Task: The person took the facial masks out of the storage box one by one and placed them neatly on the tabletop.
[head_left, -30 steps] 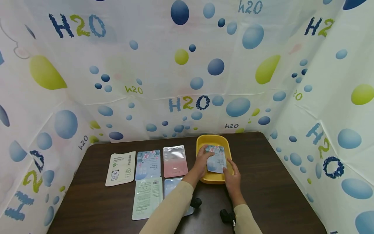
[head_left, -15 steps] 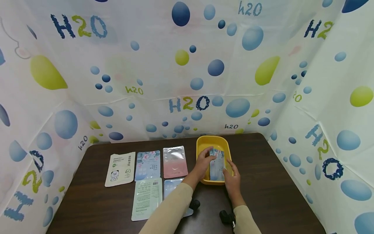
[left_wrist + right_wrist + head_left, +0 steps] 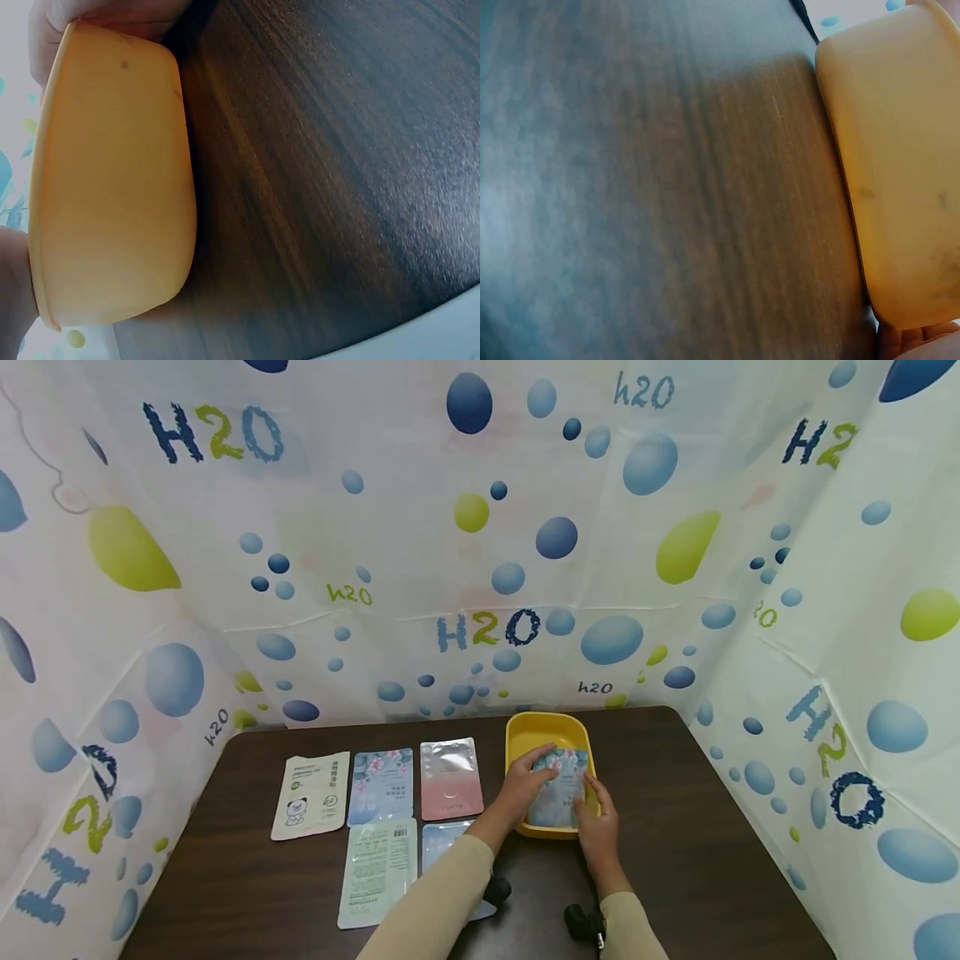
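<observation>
A blue sheet mask packet (image 3: 557, 797) with pink flowers at its top lies inside the yellow plastic tray (image 3: 512, 727). My left hand (image 3: 522, 787) holds the packet at its upper left, thumb on its printed face. On the other side, my right hand (image 3: 597, 827) pinches the right edge, with its thumb at the front and fingertips near the tray's rim. In the left wrist view the side wall of the tray (image 3: 120, 180) covers the packet. The right wrist view likewise has only the outer wall of the tray (image 3: 900, 172) and some fingers below.
Left of the tray lie several flat packets: a cream one with a bear (image 3: 311, 796), a blue floral one (image 3: 381, 787), a pink-silver one (image 3: 451, 779), a green one (image 3: 378, 872) and a pale blue one (image 3: 442, 837) partly under my left sleeve. The dark wood table (image 3: 720, 860) extends right.
The blue packet has gone lower in the tray. It turned narrow midway and now shows its wide face again. Both hands stayed close to the tray.
</observation>
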Demonstrator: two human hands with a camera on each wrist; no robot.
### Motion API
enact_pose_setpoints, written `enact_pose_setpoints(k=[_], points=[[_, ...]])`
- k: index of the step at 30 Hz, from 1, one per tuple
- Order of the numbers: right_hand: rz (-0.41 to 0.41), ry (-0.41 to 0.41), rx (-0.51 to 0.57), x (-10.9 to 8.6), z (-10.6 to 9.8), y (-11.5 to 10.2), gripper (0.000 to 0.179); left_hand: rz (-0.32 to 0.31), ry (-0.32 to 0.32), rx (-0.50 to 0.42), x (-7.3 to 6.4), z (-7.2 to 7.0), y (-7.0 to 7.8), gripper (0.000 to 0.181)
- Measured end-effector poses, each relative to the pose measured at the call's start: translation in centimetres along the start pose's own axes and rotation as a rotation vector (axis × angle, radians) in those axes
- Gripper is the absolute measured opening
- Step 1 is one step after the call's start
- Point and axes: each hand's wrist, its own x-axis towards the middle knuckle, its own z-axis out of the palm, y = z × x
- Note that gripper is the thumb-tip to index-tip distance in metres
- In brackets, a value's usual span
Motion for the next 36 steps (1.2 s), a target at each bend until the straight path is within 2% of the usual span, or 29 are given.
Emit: enact_pose_setpoints(k=[5, 13, 15, 17, 19, 23, 29, 32, 36], points=[[-0.009, 0.003, 0.006, 0.0, 0.0, 0.2, 0.047, 0.04, -0.011, 0.106, -0.4, -0.3, 0.3, 0.046], [0.005, -0.017, 0.02, 0.5, 0.0, 0.5, 0.05, 0.162, -0.094, 0.449, -1.1, -1.7, 1.3, 0.053], [0.012, -0.02, 0.013, 0.4, -0.1, 0.5, 0.051, 0.17, -0.106, 0.51, -1.3, -2.1, 1.5, 0.054], [0.01, -0.022, 0.007, 0.3, -0.1, 0.5, 0.051, 0.15, -0.107, 0.524, -1.3, -2.4, 1.6, 0.053], [0.005, -0.021, 0.0, 0.1, -0.1, 0.3, 0.05, 0.108, -0.097, 0.488, -1.4, -2.6, 1.7, 0.052], [-0.002, -0.013, 0.0, 0.0, 0.0, 0.3, 0.049, 0.058, -0.068, 0.312, -1.3, -3.0, 1.7, 0.048], [0.005, -0.002, -0.004, 0.0, 0.0, 0.1, 0.05, 0.041, -0.077, 0.097, -1.0, -4.1, 1.9, 0.047], [0.007, -0.002, -0.005, -0.1, -0.1, -0.1, 0.05, 0.024, -0.083, 0.019, -0.8, -4.7, 2.1, 0.048], [0.008, -0.004, 0.002, -0.1, -0.2, -0.1, 0.051, 0.045, -0.077, -0.065, -0.6, -5.3, 2.6, 0.049]])
